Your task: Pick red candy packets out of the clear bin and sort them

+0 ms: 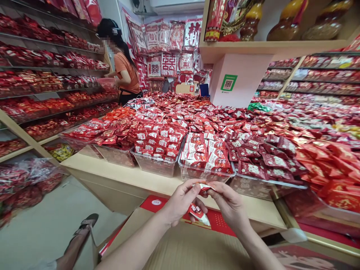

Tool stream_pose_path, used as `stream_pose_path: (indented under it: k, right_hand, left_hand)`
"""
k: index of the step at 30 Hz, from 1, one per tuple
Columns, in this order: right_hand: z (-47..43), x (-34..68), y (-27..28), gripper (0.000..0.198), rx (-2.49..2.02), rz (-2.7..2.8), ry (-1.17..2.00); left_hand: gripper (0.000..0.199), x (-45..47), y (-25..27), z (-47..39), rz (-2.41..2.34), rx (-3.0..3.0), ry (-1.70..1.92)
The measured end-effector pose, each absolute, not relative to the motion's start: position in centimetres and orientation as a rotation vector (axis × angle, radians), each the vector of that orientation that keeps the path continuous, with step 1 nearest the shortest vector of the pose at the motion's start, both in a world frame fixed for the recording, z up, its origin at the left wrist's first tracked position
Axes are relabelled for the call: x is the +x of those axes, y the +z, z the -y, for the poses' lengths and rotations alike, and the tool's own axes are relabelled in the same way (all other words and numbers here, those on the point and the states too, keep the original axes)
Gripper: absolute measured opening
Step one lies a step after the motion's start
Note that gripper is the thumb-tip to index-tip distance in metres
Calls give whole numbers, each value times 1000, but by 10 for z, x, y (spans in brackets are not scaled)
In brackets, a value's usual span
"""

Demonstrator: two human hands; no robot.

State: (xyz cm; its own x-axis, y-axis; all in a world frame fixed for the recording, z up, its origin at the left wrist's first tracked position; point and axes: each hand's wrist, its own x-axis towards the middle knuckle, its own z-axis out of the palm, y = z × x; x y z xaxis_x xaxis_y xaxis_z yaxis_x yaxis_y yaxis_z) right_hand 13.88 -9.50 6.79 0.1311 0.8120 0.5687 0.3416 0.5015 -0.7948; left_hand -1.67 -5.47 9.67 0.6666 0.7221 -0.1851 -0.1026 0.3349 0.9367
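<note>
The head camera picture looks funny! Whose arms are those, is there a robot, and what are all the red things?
There's no robot here. A person wears a camera on their head, looking forward and down, so we see their bare left hand and right hand. Both hands pinch a small red-and-white packet; a second red-and-white packet with printed figures is tucked just beneath, within their grasp. In front, clear plastic tubs piled with red and maroon wrapped packets stand along a pale wooden counter. Farther back, another person in an orange top stands.
</note>
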Motion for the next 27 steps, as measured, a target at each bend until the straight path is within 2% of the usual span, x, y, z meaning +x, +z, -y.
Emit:
stream_pose_path:
  k: [2,4,8,11,14,19,23,27]
  right_hand:
    - [98,141,70,25,-1062,1545,353]
    - [100,141,72,27,-1066,1584,390]
    - [102,134,73,29,-1017,1255,849]
    - [100,128,73,29,-1007,998,1095]
    - [97,127,75,18,-1115,993,1067]
    - [97,129,76,14,-1119,1028,939]
    - [102,129,74,10,-1112,1101,825]
    - [108,137,76,19,-1022,1236,802]
  left_hand:
    - [48,-18,99,56,-648,1041,562]
    - [44,-18,99,54,-655,1012,612]
    - [42,-16,92,50,-604,1046,940]
    - [44,-13,88,49,-572,1125,991]
    - [49,-11,85,50,-622,1169,957]
    - [30,-12,84,51,-664,1165,875]
    - [30,-16,88,51,-636,1039,810]
    - [34,-21,92,51,-522,787,606]
